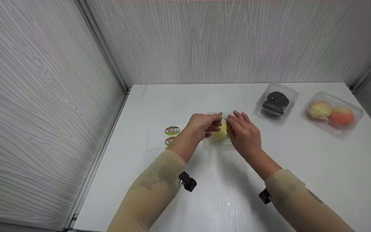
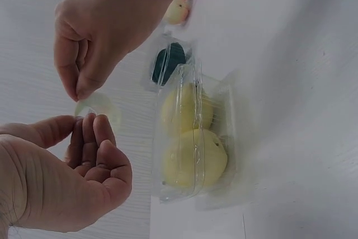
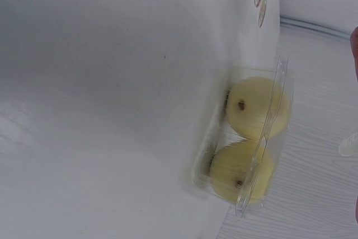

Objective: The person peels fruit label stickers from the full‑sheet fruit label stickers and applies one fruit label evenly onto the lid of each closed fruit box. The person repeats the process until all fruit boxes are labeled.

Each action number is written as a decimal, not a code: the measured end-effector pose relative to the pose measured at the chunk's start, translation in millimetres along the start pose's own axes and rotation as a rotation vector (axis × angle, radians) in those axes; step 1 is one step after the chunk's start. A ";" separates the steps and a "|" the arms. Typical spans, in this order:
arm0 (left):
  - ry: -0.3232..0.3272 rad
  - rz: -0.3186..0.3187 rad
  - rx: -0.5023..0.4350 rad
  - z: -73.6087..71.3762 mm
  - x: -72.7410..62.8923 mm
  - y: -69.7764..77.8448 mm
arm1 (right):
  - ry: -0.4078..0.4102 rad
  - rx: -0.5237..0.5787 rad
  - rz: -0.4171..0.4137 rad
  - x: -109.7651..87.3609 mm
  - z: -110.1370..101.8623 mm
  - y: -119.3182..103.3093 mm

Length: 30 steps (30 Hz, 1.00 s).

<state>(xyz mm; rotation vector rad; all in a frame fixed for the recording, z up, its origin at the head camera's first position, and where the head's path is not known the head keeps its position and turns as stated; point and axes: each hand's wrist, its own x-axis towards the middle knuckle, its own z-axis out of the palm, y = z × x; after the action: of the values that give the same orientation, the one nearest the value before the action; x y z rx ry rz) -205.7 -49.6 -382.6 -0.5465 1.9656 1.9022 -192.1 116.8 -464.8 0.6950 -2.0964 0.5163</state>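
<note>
My left hand and right hand meet above a clear plastic clamshell box. Between their fingertips is a small oval sticker, its pale back facing the left wrist view; thumb and fingers of each hand pinch its edge. Two round yellow fruits lie inside the closed box, beneath the hands. In the right wrist view only bits of the hands show at the right edge. Left of the box lies a white backing sheet bearing oval fruit stickers, partly covered by my left forearm.
Toward the back right stands a clear box with dark, rounded items. Farther right is another clear box holding two red-and-yellow fruits. White wood-grain panels close the white table off at the back and sides.
</note>
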 end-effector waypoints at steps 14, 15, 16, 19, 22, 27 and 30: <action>-0.104 0.159 0.209 -20.2 9.9 -4.8 | -0.155 0.260 0.392 -7.8 -21.0 21.1; -0.144 0.183 0.239 -23.2 10.3 -5.7 | -0.169 0.283 0.440 -7.3 -23.7 23.5; -0.181 0.207 0.269 -26.2 10.5 -6.2 | -0.185 0.303 0.482 -7.0 -25.6 26.3; -0.280 0.276 0.368 -32.9 12.9 -7.5 | -0.235 0.350 0.579 -6.7 -30.5 33.1; -0.325 0.324 0.463 -35.4 15.0 -6.5 | -0.275 0.402 0.654 -6.3 -32.4 38.3; -0.363 0.361 0.563 -35.9 15.3 -2.7 | -0.346 0.528 0.749 -1.2 -33.5 41.5; -0.387 0.375 0.598 -35.6 15.8 -1.7 | -0.388 0.584 0.770 1.2 -33.8 42.3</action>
<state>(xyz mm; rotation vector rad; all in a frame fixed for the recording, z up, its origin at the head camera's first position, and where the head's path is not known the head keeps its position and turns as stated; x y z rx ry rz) -218.0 -85.8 -390.7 0.3490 2.3057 1.3348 -199.6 168.3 -449.7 0.2702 -2.5744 1.5654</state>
